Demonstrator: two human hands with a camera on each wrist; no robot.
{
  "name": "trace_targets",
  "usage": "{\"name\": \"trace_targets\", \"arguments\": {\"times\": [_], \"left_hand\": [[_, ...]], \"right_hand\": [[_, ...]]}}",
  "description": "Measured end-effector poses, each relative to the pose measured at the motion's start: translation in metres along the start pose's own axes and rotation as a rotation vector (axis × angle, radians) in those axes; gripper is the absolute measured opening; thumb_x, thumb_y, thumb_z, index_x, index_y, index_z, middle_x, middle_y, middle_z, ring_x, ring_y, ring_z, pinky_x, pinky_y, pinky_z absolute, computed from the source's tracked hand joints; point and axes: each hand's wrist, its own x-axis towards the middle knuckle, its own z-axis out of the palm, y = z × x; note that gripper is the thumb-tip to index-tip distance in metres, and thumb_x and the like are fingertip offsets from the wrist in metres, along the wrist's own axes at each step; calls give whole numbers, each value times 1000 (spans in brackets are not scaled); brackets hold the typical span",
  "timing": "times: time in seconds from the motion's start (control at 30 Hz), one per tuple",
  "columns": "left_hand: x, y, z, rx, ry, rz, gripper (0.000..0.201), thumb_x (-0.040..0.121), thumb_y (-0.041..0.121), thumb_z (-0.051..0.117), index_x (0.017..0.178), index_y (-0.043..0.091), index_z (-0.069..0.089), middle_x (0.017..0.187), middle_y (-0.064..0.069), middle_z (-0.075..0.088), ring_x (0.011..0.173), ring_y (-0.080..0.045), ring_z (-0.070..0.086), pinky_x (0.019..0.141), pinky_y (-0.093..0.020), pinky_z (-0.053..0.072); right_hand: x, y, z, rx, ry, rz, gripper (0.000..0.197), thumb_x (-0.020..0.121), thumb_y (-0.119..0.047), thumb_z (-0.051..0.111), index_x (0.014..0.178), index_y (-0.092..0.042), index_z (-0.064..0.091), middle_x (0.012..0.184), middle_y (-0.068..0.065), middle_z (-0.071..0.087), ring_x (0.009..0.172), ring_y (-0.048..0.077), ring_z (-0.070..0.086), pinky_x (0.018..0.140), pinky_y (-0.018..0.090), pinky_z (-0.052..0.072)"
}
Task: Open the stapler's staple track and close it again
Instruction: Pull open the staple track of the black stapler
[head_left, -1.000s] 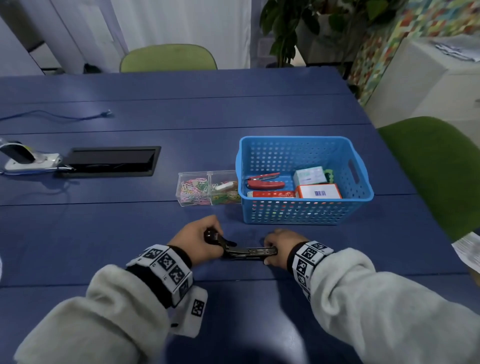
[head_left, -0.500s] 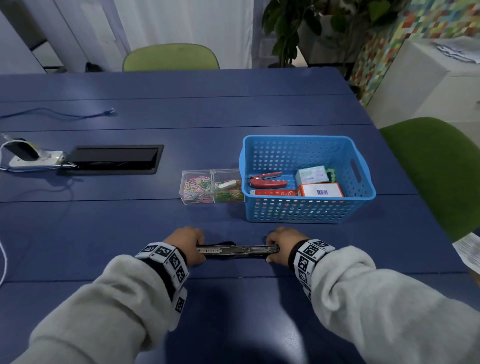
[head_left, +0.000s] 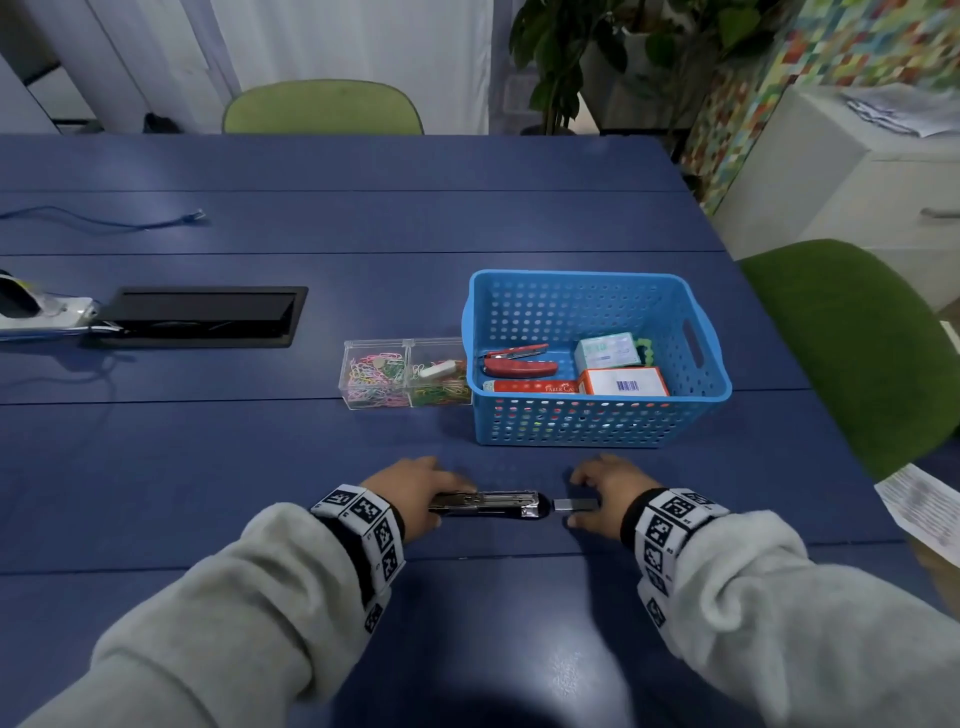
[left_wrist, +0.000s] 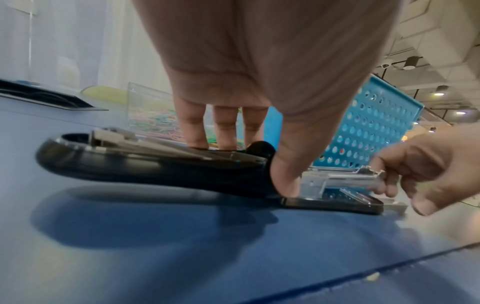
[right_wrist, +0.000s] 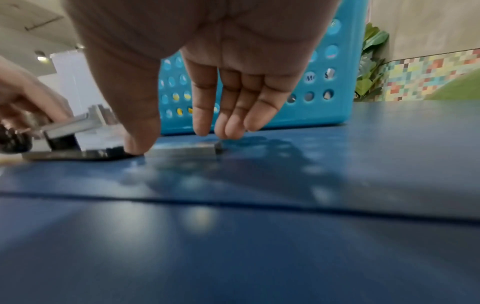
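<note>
We are holding a stapler flat on the table.
Our left hand is gripping its left end, while our right hand is pinching the grey track lying just past its right tip. Behind them, a basket is sitting right beside a clear box of paper clips.

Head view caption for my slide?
Left hand holds black stapler on blue table; right hand pinches its protruding metal track.

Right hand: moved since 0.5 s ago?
Yes. Against the basket, the right hand has shifted right, farther from its front-left corner, pinching the track now drawn out of the stapler.
</note>
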Motion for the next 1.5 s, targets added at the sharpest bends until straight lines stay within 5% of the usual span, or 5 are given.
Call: {"name": "trace_targets", "arguments": {"times": [0.27,0.4,0.57,0.7,1.5], "left_hand": [[-5,-5,0,-10,14,-7,53,85,16,59,129,42,45,126,-6,49,121,-26,46,104,-38,38],[-6,-5,1,-17,16,-11,53,84,16,60,129,41,46,125,-7,49,120,-27,46,102,-38,38],[-5,-6,2,-19,33,-11,53,84,16,60,128,42,47,124,-7,50,118,-28,46,102,-40,40],[-2,-2,2,4,28,-12,51,84,17,59,128,40,47,125,-8,49,119,-29,46,102,-41,41],[0,-4,3,-16,33,6,49,84,17,60,127,38,49,124,-8,51,117,-29,48,101,-40,41]], "right_hand": [[-2,-5,1,-42,9,-11,14,80,-30,63,87,-20,56,101,1,46,103,24,55,88,30,46],[-7,-9,-6,-103,-4,-18,11,80,-35,59,79,-24,55,105,4,58,97,23,58,84,30,47],[-10,-34,-14,118,85,-108,13,75,-29,66,68,-31,56,66,-11,56,70,14,57,77,32,55],[-7,-64,-15,-25,22,-291,25,81,-27,59,102,-17,66,94,2,63,88,20,58,87,32,50],[13,-82,-3,-289,-98,-333,26,84,-27,57,102,-11,67,111,12,59,104,30,55,88,36,46]]}}
